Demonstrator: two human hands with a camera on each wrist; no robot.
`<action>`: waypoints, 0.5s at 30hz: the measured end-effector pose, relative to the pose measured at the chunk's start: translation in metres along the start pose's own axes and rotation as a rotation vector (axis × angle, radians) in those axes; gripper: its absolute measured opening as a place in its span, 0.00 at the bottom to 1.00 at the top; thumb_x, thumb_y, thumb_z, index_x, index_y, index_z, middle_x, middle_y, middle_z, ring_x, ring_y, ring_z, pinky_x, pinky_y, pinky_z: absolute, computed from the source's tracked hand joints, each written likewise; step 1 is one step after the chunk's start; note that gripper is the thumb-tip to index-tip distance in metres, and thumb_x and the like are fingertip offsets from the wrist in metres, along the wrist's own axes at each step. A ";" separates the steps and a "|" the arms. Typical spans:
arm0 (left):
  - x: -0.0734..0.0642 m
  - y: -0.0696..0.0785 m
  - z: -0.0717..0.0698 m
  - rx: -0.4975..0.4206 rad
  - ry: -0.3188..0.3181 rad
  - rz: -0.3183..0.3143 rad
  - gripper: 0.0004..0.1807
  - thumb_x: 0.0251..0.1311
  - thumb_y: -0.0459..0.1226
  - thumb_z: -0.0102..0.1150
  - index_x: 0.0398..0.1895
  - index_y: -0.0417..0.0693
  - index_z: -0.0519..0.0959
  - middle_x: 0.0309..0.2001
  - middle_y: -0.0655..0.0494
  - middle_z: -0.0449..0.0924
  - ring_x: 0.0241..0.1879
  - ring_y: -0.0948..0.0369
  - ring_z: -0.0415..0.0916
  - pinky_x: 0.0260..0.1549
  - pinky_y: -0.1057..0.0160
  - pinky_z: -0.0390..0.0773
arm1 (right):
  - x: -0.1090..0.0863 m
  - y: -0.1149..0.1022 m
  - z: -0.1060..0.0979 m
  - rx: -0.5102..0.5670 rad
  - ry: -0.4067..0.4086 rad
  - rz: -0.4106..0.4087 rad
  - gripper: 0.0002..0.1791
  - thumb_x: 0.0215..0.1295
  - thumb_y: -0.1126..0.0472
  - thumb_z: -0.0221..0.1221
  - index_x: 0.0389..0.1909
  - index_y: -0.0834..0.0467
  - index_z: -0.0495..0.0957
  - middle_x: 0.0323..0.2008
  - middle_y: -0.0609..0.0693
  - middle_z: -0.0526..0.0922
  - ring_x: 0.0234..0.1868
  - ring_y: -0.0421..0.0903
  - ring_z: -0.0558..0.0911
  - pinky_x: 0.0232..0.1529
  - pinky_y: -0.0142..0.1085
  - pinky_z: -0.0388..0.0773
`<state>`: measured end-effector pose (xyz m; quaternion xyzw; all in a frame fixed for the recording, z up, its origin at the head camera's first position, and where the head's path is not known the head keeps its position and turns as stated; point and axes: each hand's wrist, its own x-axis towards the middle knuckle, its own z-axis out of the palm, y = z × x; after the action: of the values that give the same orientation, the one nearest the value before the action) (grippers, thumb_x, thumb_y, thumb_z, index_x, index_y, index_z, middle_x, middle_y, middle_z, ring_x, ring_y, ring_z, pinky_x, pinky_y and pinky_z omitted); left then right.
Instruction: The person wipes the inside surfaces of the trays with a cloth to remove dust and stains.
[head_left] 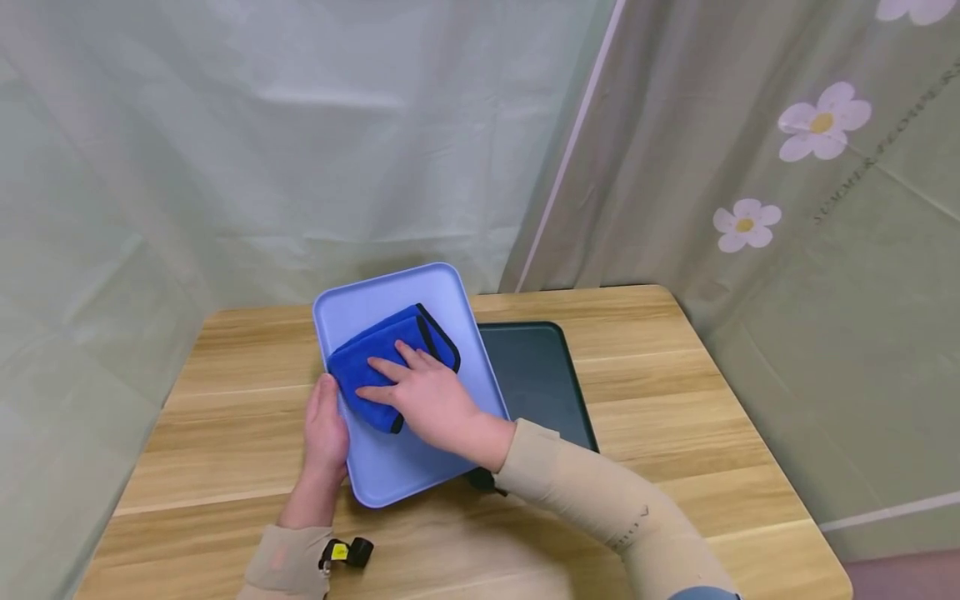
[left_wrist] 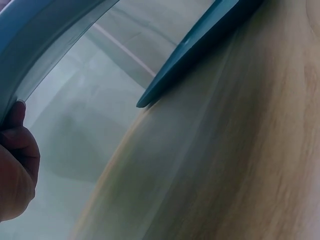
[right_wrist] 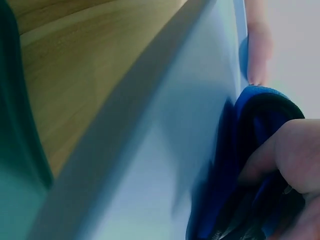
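Observation:
A light blue tray (head_left: 405, 467) is held raised and tilted above the table. My left hand (head_left: 327, 429) grips its left edge, with the fingers behind the tray partly hidden. In the left wrist view, curled digits of the left hand (left_wrist: 17, 170) meet the tray's rim (left_wrist: 45, 55). On the tray's face lies a folded blue cloth (head_left: 375, 346) with black edging. My right hand (head_left: 435, 404) presses the cloth with spread fingers. The right wrist view shows the thumb against the cloth's folded edge (right_wrist: 270, 97).
A dark green tray (head_left: 532, 367) lies on the wooden table (head_left: 660, 400), partly hidden behind the blue tray. A pale curtain (head_left: 337, 150) hangs behind the table, and a flowered one (head_left: 645, 167) runs along the right. A small black device (head_left: 352, 552) is at the left wrist.

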<state>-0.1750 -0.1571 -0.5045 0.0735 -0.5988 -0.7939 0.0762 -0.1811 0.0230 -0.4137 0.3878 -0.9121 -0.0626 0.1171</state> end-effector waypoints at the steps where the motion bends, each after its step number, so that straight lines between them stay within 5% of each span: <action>1: 0.000 0.000 0.000 -0.014 0.016 0.001 0.34 0.85 0.57 0.37 0.81 0.45 0.65 0.62 0.65 0.81 0.59 0.67 0.78 0.58 0.70 0.78 | -0.001 0.002 0.000 0.002 0.002 0.003 0.28 0.81 0.60 0.61 0.73 0.29 0.77 0.78 0.45 0.71 0.79 0.60 0.66 0.75 0.50 0.69; 6: 0.000 0.000 0.000 -0.055 0.059 -0.002 0.30 0.85 0.54 0.41 0.76 0.45 0.71 0.48 0.70 0.85 0.48 0.69 0.83 0.49 0.71 0.81 | -0.006 0.009 0.001 0.023 0.013 0.023 0.29 0.81 0.62 0.60 0.74 0.30 0.76 0.78 0.47 0.70 0.79 0.61 0.66 0.74 0.53 0.69; 15: -0.001 0.003 0.000 -0.003 0.089 -0.040 0.34 0.85 0.55 0.40 0.81 0.42 0.64 0.49 0.70 0.81 0.51 0.69 0.78 0.51 0.71 0.77 | -0.012 0.019 0.002 0.025 0.017 0.101 0.32 0.79 0.65 0.61 0.75 0.31 0.75 0.79 0.53 0.69 0.78 0.62 0.68 0.76 0.53 0.68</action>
<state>-0.1744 -0.1572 -0.5019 0.1206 -0.5920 -0.7921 0.0872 -0.1864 0.0451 -0.4135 0.3433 -0.9302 -0.0420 0.1231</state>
